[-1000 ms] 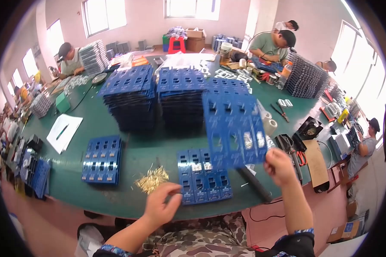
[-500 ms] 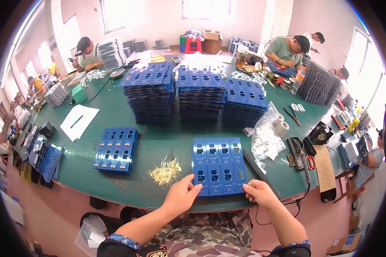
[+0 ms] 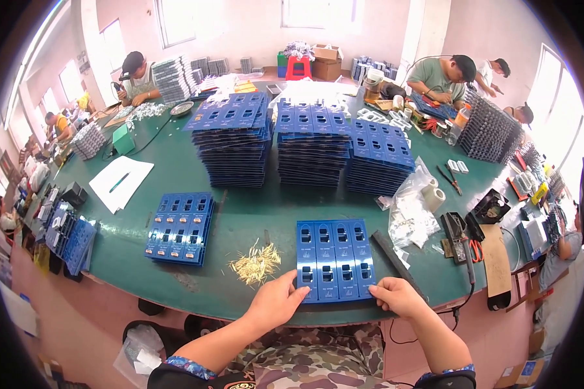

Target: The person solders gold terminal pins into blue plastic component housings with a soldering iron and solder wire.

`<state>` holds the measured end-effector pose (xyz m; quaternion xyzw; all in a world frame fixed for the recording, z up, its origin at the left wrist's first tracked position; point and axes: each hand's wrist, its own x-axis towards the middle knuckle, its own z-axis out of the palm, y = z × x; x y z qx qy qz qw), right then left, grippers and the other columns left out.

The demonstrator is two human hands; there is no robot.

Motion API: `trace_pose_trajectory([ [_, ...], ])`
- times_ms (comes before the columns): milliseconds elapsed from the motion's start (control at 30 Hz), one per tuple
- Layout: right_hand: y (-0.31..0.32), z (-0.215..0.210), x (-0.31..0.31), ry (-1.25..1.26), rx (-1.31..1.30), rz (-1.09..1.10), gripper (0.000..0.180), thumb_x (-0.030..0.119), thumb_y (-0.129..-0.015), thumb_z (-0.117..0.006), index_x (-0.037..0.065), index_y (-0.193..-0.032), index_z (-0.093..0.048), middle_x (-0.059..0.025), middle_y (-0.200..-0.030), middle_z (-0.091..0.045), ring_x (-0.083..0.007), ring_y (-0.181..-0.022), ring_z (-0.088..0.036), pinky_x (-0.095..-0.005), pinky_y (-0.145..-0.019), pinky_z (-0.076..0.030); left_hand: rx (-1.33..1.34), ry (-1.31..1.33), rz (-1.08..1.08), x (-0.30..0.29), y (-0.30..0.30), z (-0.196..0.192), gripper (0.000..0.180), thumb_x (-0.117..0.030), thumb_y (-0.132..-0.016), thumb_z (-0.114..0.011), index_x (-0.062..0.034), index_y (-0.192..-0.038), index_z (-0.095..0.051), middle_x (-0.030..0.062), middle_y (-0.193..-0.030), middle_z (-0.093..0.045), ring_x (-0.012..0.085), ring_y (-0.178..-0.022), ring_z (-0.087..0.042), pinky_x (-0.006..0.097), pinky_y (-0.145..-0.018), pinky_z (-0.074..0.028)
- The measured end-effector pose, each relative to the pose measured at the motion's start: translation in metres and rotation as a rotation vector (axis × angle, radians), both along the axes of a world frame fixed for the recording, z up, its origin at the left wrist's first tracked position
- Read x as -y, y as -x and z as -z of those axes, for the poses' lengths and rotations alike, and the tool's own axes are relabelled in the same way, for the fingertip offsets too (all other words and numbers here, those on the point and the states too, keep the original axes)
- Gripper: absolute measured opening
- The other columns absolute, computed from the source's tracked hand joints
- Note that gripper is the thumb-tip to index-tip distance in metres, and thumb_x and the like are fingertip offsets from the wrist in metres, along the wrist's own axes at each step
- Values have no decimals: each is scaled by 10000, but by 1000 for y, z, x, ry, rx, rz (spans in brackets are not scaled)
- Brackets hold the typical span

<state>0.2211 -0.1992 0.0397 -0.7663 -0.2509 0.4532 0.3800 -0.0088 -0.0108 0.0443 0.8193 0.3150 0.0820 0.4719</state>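
A blue circuit board panel [image 3: 334, 262] with rows of dark square cutouts is in front of me, close to the table's near edge. My left hand [image 3: 278, 301] grips its lower left edge between thumb and fingers. At the lower right corner, my right hand [image 3: 397, 297] pinches the panel. Just left of it lies a loose pile of thin gold-coloured pins [image 3: 256, 264]. Farther left sits a low stack of similar blue panels [image 3: 178, 228], with small metal parts along its lower row.
Behind stand three tall stacks of blue panels [image 3: 315, 155]. To the right are a dark bar [image 3: 396, 262], a bag of white parts [image 3: 409, 217], a soldering iron [image 3: 464, 243] and pliers [image 3: 449, 180]. White paper [image 3: 120, 183] lies left. Co-workers [image 3: 442, 78] sit across the table.
The panel has come slightly nearer to me and its tilt has changed, with both hands still on its lower edge. The whole view has shifted a little.
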Motion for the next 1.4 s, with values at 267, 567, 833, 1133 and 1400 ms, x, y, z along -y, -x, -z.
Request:
trace_pose_trajectory([
  [267, 2, -7, -2, 119, 207, -66, 371, 375, -893, -662, 14, -808, -666, -55, -688, -639, -140, -628, -589, -302, -593, -473, -27, -31, 12, -3, 0, 7, 482, -248, -894, -648, -45, -1317, -534, 84, -659, -607, 186, -590, -579, 331, -580, -453],
  [567, 4, -6, 1, 78, 463, -193, 419, 407, -908, -609, 8, -792, -660, -164, -709, -632, -329, -686, -613, -412, -655, -478, -57, -71, 12, 1, 3, 0, 566, -287, -907, -627, 68, -1321, -475, 142, -727, -644, 310, -701, -640, 412, -654, -484],
  [833, 3, -12, -4, -5, 580, -260, 414, 381, -918, -586, -1, -764, -625, -223, -739, -611, -420, -764, -595, -474, -681, -462, -30, -114, -11, 2, 1, 3, 557, -249, -883, -657, 81, -1297, -483, 152, -756, -655, 323, -714, -654, 408, -664, -498],
  [1133, 2, -15, -7, 1, 608, -266, 407, 372, -922, -579, -2, -765, -625, -225, -738, -614, -424, -761, -594, -477, -684, -465, -54, -118, -10, 1, -3, 2, 547, -214, -875, -671, 88, -1291, -485, 172, -756, -656, 327, -709, -658, 402, -665, -502],
  [1400, 1, -12, -7, 10, 610, -283, 417, 380, -929, -567, 0, -763, -614, -221, -756, -622, -418, -775, -600, -483, -703, -465, -38, -98, -22, 3, -3, 2, 532, -195, -879, -671, 93, -1288, -489, 164, -753, -657, 302, -691, -661, 377, -657, -504],
])
